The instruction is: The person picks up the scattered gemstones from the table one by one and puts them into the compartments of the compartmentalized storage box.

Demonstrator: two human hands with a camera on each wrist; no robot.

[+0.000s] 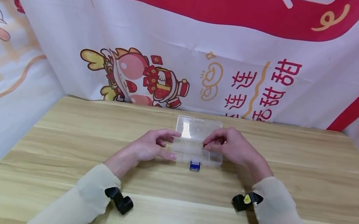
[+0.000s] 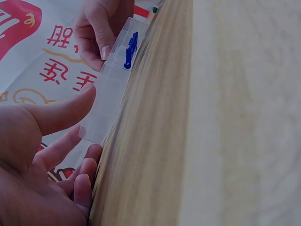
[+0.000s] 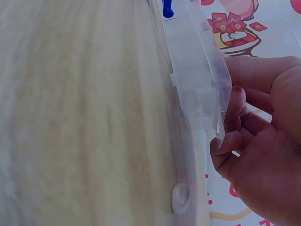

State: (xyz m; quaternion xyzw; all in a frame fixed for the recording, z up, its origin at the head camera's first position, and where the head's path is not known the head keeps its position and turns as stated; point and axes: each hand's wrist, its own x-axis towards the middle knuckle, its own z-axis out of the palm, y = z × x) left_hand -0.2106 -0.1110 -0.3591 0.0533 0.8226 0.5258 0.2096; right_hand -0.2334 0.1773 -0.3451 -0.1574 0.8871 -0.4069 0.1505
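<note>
On the worktop (image 1: 162, 214), a clear compartmented box (image 1: 189, 144) lies with its lid (image 1: 200, 128) opened to the far side, partly obscured by glare. The left hand (image 1: 151, 145), fingers relaxed and grasping nothing, flanks the box's left end. The right hand (image 1: 233, 147) curls at the right end; whether its fingertips pinch a small dark item cannot be told. A blue piece (image 1: 195, 166) lies at the near edge, contact unclear.
</note>
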